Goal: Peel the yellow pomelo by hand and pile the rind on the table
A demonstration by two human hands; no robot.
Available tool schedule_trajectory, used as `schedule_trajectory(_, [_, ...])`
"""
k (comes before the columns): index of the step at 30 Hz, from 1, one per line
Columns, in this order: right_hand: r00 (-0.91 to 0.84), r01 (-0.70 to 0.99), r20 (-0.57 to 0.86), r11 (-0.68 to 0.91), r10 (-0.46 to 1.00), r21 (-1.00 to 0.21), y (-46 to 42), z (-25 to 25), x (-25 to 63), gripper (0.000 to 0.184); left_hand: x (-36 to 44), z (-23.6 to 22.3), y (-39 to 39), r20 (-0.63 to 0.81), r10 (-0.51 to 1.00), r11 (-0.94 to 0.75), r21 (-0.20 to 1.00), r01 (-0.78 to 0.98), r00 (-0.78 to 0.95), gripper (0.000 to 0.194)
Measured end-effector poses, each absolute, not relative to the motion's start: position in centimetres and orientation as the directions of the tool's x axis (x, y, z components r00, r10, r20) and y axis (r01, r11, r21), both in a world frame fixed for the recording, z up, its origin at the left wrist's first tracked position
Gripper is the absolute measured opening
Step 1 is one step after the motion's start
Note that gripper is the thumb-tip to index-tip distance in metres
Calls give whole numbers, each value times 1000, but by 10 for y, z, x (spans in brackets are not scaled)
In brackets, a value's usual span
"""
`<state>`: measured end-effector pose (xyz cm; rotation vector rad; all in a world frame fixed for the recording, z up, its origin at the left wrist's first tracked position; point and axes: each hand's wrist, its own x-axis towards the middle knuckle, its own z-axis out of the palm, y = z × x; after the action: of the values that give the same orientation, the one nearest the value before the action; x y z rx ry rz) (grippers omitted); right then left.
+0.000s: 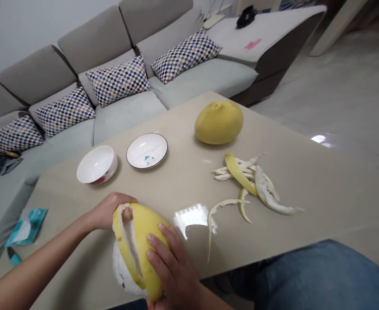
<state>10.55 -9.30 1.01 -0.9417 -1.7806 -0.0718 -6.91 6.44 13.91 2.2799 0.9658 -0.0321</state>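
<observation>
- Partly peeled pomelo (137,245): held in both hands over the near part of the table; whether it touches the table top cannot be told. Its yellow rind is split open, exposing white pith (124,273) along the split and at the lower end.
- Left hand (110,212): closed around the upper end of the fruit, with the fingers curled over the torn rind edge.
- Right hand (173,267): gripping the fruit's rind side, with the fingers (158,243) spread across the yellow surface.
- Peel pieces (254,178): yellow-and-white strips heaped on the table to the right of the hands; one curled strip (217,219) lies nearest them and hangs over the table edge.
- Whole pomelo (219,122): unpeeled, on the table beyond the peel.
- White plate (147,150) and white bowl (97,164): side by side, just apart, on the beige table (321,202).
- Sofa (124,116): grey-green, behind the table, with checked cushions (118,81).
- Teal packet (26,227): on the sofa seat, left of the table.
</observation>
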Motion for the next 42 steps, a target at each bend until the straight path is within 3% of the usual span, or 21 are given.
schedule_trajectory(5, [-133, 581, 797, 697, 590, -419, -89, 13, 109, 70, -71, 140, 71, -312, 603, -430, 648, 629, 734, 46])
schedule_trajectory(9, [-120, 547, 784, 699, 609, -460, -89, 10, 109, 77, -72, 139, 69, -310, 646, -397, 643, 655, 697, 44])
schedule_trajectory(12, [-99, 534, 779, 693, 620, -484, -90, 8, 110, 82, -70, 140, 64, -351, 697, -376, 564, 735, 626, 38])
schedule_trajectory(17, [-98, 512, 766, 693, 635, -508, -93, 10, 117, 88, -63, 145, 58, -452, 720, -412, 332, 849, 526, 33])
schedule_trajectory(20, [-97, 496, 770, 701, 631, -512, -94, 12, 120, 88, -58, 145, 57, -407, 739, -458, 281, 843, 537, 33])
schedule_trajectory(25, [-94, 490, 773, 705, 628, -513, -95, 8, 120, 85, -61, 142, 58, -373, 726, -463, 357, 811, 578, 36])
schedule_trajectory(32, [-121, 477, 768, 716, 629, -510, -90, 4, 126, 84, -74, 135, 72, -395, 625, -400, 579, 710, 674, 43])
schedule_trajectory(37, [-136, 474, 766, 720, 629, -507, -88, -2, 127, 88, -82, 130, 78, -390, 611, -246, 734, 633, 689, 44])
schedule_trajectory(42, [-89, 463, 796, 733, 599, -499, -89, -12, 126, 81, -94, 109, 74, -393, 678, 22, 856, 517, 621, 40])
